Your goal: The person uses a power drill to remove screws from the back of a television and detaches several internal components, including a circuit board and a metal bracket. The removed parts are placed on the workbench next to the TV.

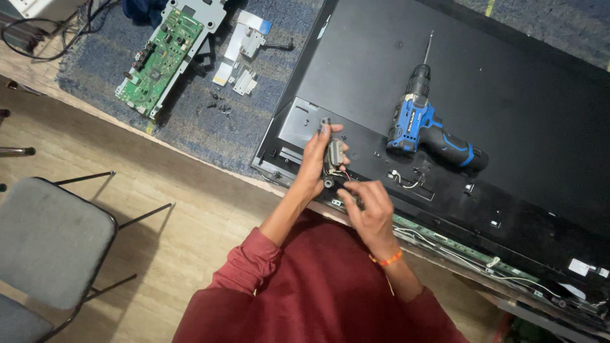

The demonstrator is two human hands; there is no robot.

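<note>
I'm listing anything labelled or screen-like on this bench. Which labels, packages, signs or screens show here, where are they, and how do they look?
Flat-panel screen: lying back-up across the right of the bench, large black rectangle.
White stickers: at the panel's lower right edge, small and rectangular.
White sticker: on the panel's upper left edge, narrow strip.
No packages or signs show.

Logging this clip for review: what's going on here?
A person in a red top stands over a large black panel lying flat. The left hand holds a small grey part with thin wires; the right hand works at those wires just below. A blue cordless drill rests on the panel, and a green circuit board lies on the blue mat.
</note>
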